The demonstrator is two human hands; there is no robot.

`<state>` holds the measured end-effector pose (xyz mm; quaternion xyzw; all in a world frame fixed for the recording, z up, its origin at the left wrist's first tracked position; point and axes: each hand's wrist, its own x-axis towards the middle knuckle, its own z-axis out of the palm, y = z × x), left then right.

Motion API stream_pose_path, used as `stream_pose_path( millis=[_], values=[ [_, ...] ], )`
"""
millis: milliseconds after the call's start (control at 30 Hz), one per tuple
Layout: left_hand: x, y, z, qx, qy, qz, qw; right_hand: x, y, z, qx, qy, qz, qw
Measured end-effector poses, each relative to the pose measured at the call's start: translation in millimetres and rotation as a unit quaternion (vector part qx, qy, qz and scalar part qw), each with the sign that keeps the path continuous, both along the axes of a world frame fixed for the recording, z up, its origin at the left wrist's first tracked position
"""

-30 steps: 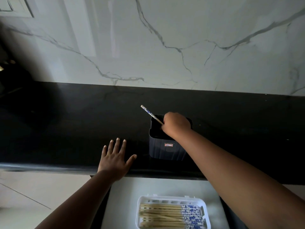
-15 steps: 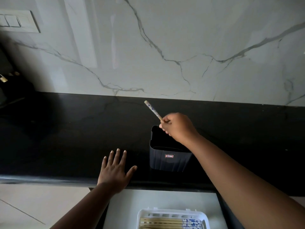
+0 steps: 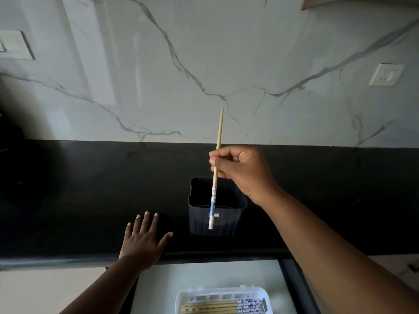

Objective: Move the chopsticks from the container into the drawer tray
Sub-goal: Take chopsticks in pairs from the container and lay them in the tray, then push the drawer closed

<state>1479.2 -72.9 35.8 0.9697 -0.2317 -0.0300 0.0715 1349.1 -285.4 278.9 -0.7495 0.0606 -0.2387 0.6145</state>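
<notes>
My right hand [image 3: 242,168] grips one chopstick [image 3: 218,132] near its middle, above the dark square container [image 3: 226,223]. The chopstick is wooden with a blue-and-white patterned end; it stands almost upright, patterned end down in front of the container. The container sits on the black counter and looks empty inside. My left hand [image 3: 142,241] lies flat, fingers spread, on the counter's front edge, left of the container. Below, a white tray [image 3: 181,300] in the open drawer holds several chopsticks lying side by side.
The black counter [image 3: 79,200] runs across the view under a white marble wall. Switch plates are on the wall at the left [image 3: 13,45] and right [image 3: 386,74]. The open drawer [image 3: 204,277] has a white floor and a dark right side.
My right hand has lifted the chopstick clear of the container and turned it from a left-leaning tilt to nearly upright, patterned end now down. The view has tilted upward. The left hand stayed put.
</notes>
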Motion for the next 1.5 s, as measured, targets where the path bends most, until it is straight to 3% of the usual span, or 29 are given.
stream_pose_path(
  millis=[167, 267, 467, 600, 733, 900, 1233, 1500],
  values=[
    [-1.2, -1.4, 1.4, 0.003, 0.000, 0.003, 1.000, -9.2, -2.7, -15.8, 0.099, 0.029, 0.015, 0.995],
    [-1.6, -1.2, 3.9, 0.004, 0.000, 0.004, 1.000, -15.5, -5.0, -26.8, 0.094, 0.073, 0.053, 0.991],
    [-1.6, -1.8, 5.6, 0.007, 0.002, 0.003, 1.000, -30.7, 5.1, -98.8, -0.034, 0.232, 0.152, 0.960],
    [0.6, -0.1, 2.7, 0.012, 0.008, -0.001, 1.000, -59.8, 9.3, -183.4, -0.192, 0.357, 0.176, 0.897],
    [2.9, 1.6, 1.3, 0.017, 0.010, -0.005, 1.000, -89.8, 4.8, -250.7, -0.281, 0.414, 0.191, 0.844],
    [2.3, 1.6, 0.6, 0.017, 0.000, -0.008, 1.000, -99.3, 5.2, -293.5, -0.346, 0.428, 0.177, 0.816],
    [0.2, 1.9, 1.9, 0.014, -0.009, -0.010, 1.000, -91.2, 2.2, -311.9, -0.403, 0.414, 0.205, 0.790],
    [1.2, 1.2, 4.4, 0.019, 0.015, -0.009, 1.000, -100.4, 1.1, -292.6, -0.403, 0.377, 0.137, 0.822]
  ],
)
